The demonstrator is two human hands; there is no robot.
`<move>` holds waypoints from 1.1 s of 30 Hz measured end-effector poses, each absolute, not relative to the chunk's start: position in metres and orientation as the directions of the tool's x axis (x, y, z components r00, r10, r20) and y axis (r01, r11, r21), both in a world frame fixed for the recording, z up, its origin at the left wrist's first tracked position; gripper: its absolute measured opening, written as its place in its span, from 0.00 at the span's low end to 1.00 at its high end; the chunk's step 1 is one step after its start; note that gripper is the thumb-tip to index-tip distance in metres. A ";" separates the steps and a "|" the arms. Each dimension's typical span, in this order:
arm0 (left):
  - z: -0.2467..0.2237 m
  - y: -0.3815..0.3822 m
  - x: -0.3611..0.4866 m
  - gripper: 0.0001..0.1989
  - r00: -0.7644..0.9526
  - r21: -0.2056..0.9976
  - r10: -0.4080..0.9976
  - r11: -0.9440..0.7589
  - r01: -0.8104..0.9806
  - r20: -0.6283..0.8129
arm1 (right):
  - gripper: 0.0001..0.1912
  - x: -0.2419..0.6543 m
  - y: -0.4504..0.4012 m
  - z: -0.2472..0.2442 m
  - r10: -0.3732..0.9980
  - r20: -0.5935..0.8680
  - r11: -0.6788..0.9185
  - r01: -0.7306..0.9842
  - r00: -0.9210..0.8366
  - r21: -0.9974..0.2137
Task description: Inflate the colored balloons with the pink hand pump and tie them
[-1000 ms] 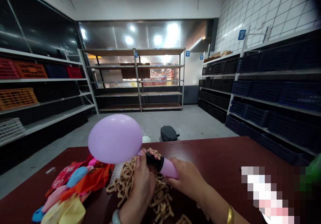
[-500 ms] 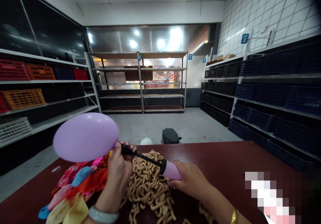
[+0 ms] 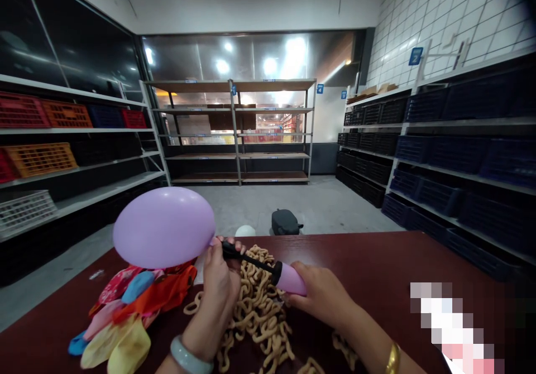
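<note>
A swollen lilac balloon (image 3: 164, 228) lies sideways over the left part of the table. My left hand (image 3: 221, 276) is closed around its neck and the black end of a hand balloon pump (image 3: 259, 264). Around the pump's pink barrel my right hand (image 3: 320, 293) is wrapped, and a length of black rod shows between the hands. Below them spreads a pile of tan, curled, noodle-like pieces (image 3: 268, 321). To the left of my left wrist sit several limp, uninflated balloons (image 3: 125, 312) in red, blue, pink and yellow.
The dark red table (image 3: 377, 273) ends just beyond my hands. On the floor past it are a dark grey bag (image 3: 285, 222) and a white round object (image 3: 245, 230). Shelves with crates (image 3: 41, 159) line both sides, and a rack (image 3: 234, 156) stands at the back.
My left hand and the balloon have moved to the right, closer to my right hand. Less of the pump's rod shows between the hands. The view has tilted slightly.
</note>
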State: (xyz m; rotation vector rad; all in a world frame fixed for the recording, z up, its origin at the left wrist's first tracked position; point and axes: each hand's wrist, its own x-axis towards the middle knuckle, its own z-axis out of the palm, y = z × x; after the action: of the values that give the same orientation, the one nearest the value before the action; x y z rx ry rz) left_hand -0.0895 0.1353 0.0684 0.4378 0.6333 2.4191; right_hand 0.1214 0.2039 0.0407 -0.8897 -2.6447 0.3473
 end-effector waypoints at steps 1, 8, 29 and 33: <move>0.066 0.136 -0.082 0.14 -0.771 0.536 0.619 -0.706 -0.464 0.148 | 0.20 0.121 0.203 0.041 0.618 0.229 0.776 0.538 -0.752 -0.329; 0.057 0.134 -0.032 0.13 -0.706 0.580 0.696 -0.633 -0.513 0.135 | 0.19 0.119 0.195 0.042 0.616 0.247 0.774 0.518 -0.748 -0.364; 0.091 0.117 -0.125 0.14 -0.793 0.533 0.573 -0.746 -0.398 0.209 | 0.20 0.117 0.197 0.043 0.610 0.218 0.755 0.475 -0.762 -0.452; 0.094 0.115 -0.135 0.13 -0.805 0.515 0.558 -0.759 -0.399 0.199 | 0.22 0.119 0.200 0.040 0.611 0.229 0.764 0.489 -0.758 -0.422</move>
State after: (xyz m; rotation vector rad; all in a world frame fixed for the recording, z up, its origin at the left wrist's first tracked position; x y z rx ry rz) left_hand -0.1348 0.1145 0.0941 0.4682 0.6245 2.4971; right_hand 0.1191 0.1999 0.0404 -0.8433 -2.6055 0.4834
